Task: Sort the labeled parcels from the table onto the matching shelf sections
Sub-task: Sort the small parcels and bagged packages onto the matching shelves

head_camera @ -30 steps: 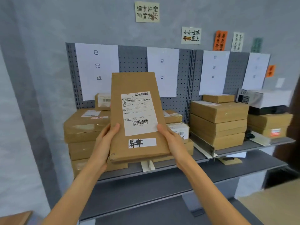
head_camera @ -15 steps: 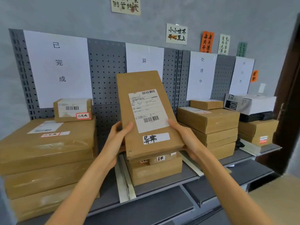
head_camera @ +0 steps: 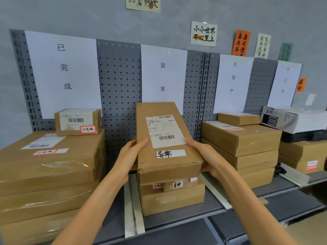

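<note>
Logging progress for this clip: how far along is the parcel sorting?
Done: stacks already fill the 已完成 section and the 处理中 section. In hand: both hands, left and right, hold the 异常 parcel over the 异常 stack. Left: releasing it; table out of view.

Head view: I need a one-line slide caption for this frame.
Both hands, left hand and right hand, hold a 异常-labeled parcel over the stack below the 异常 sign.

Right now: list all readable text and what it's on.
"异常": held parcel tag
"异常": section sheet
"已完成": left sheet, small box tag
"处理中": third sheet
"小小世界 开心至上": wall note
Shipping label print, fourth sheet: unreadable.
</note>
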`<state>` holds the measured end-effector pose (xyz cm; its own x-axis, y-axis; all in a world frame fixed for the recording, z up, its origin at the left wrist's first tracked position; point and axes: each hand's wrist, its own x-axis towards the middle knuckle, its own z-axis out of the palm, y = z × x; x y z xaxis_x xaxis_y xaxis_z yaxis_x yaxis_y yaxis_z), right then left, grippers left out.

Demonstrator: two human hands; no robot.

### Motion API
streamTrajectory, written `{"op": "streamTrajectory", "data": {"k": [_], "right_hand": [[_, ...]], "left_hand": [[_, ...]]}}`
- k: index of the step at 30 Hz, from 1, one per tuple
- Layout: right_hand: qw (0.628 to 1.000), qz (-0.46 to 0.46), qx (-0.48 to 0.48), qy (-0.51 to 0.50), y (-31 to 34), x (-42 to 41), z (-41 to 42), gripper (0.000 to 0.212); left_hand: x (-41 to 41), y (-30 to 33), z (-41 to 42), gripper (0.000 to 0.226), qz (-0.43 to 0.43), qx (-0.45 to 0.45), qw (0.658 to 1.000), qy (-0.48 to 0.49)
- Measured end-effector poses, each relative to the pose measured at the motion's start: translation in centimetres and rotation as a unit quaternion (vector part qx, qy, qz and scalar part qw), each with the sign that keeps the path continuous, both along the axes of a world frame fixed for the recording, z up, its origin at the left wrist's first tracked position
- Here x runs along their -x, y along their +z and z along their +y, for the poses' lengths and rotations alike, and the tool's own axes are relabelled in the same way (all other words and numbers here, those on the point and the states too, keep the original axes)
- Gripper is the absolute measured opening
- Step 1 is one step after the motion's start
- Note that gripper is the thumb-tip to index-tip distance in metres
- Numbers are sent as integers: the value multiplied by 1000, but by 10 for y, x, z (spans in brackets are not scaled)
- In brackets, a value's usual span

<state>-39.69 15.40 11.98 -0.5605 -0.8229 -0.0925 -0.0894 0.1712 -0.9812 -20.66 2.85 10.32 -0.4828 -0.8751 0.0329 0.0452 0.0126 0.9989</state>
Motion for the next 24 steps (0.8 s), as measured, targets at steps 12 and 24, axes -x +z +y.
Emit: {"op": "streamTrajectory", "data": {"k": [12, 24], "right_hand": [[999, -40, -30, -11, 10, 39, -18, 26], [998, -14, -46, 32, 6, 68, -26, 32]], "left_hand": [[32, 15, 0, 35, -12, -3, 998, 55], [56, 6, 3, 27, -35, -4, 993, 112]]}}
